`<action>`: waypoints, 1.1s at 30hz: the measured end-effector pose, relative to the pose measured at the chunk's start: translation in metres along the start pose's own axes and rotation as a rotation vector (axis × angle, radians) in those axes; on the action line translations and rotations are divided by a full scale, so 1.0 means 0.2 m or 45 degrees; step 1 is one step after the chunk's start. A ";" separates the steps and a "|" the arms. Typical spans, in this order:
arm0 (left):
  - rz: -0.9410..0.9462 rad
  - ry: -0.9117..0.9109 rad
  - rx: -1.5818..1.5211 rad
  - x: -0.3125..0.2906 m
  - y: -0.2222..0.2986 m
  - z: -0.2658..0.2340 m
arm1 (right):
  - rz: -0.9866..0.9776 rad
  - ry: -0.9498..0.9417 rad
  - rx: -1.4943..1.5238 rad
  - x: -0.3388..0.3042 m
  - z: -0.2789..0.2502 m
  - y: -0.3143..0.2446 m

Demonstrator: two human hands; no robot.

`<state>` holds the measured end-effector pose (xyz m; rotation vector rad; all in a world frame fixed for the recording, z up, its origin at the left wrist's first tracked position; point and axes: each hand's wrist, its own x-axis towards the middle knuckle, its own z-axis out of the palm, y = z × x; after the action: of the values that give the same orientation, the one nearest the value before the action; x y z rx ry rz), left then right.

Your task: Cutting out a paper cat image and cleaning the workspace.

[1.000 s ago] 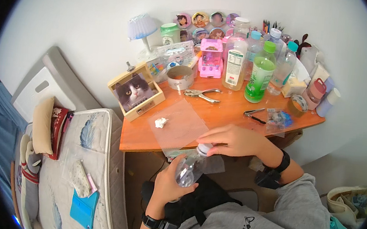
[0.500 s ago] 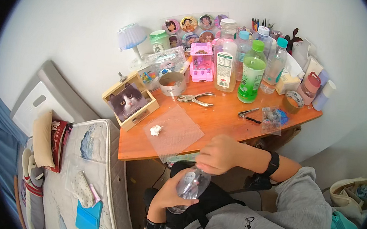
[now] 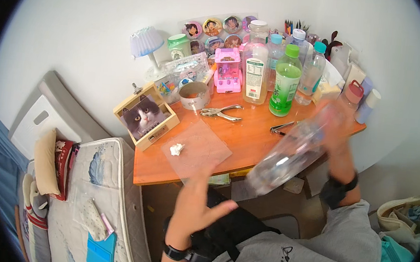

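Observation:
My right hand, blurred by motion, grips a clear plastic bottle at its top end. The bottle slants down to the left across the table's front right edge, its bottom over my lap. My left hand is off the bottle, thumb spread and fingers stretched toward the table's near edge. Just beyond that hand lies a transparent sheet with a small white crumpled lump on it. Metal hole-punch pliers rest farther back. A small black-and-metal tool is partly hidden behind the bottle.
Along the back of the orange wooden table stand a green drink bottle, several other bottles, a pink toy machine, a tape roll and a small lamp. A wooden cat-picture box is at left, beside the bed.
My left hand has let go of the bottle and opened. My right hand has carried the bottle up and to the right, from over my lap to the table's right side.

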<state>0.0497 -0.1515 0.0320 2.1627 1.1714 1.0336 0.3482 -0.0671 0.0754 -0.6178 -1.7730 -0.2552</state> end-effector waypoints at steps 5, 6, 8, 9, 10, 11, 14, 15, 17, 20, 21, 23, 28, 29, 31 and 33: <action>-0.103 0.311 0.731 0.09 -0.34 -0.09 | 0.597 0.325 0.146 0.32 -0.31 0.15; -0.104 0.318 0.733 0.09 -0.41 -0.09 | 0.617 0.381 -0.028 0.35 -0.31 0.16; -0.134 0.323 0.948 0.10 -0.52 -0.06 | 0.582 0.315 -0.169 0.34 -0.26 0.24; -0.130 0.328 0.944 0.11 -0.52 -0.05 | 0.554 0.245 -0.305 0.33 -0.23 0.30; -0.205 0.307 0.907 0.11 -0.51 -0.05 | 0.547 0.246 -0.305 0.32 -0.21 0.35; -0.277 0.282 0.867 0.12 -0.51 -0.04 | 0.558 0.184 -0.326 0.29 -0.20 0.41; -0.212 0.215 0.845 0.11 -0.49 -0.05 | 0.634 0.121 -0.334 0.28 -0.17 0.47; -0.221 0.223 0.850 0.12 -0.49 -0.05 | 0.706 0.123 -0.334 0.29 -0.15 0.49; -0.105 0.334 0.678 0.13 -0.51 -0.05 | 0.707 0.102 -0.334 0.26 -0.13 0.55; -0.037 0.492 0.718 0.19 -0.53 -0.05 | 0.745 -0.013 -0.383 0.24 -0.09 0.57; -0.048 0.495 0.725 0.20 -0.55 -0.05 | 0.781 -0.110 -0.427 0.24 -0.06 0.56; -0.290 0.445 0.714 0.21 -0.57 -0.05 | 0.776 -0.148 -0.429 0.24 -0.03 0.56; -0.221 0.386 0.673 0.20 -0.52 -0.07 | 0.342 0.021 -0.649 0.22 0.00 0.52; -0.150 0.384 0.617 0.19 -0.54 -0.08 | 0.467 0.101 -0.522 0.21 -0.01 0.45; -0.176 0.328 0.368 0.17 -0.57 -0.08 | 0.583 0.113 -0.146 0.14 0.07 0.29; -0.204 0.281 0.127 0.13 -0.53 -0.08 | 0.570 -0.166 0.418 0.08 0.26 0.09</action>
<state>-0.0062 -0.0717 -0.0218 2.0270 1.5007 1.1877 0.3120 -0.0242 0.0721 -0.7818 -1.6981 0.3839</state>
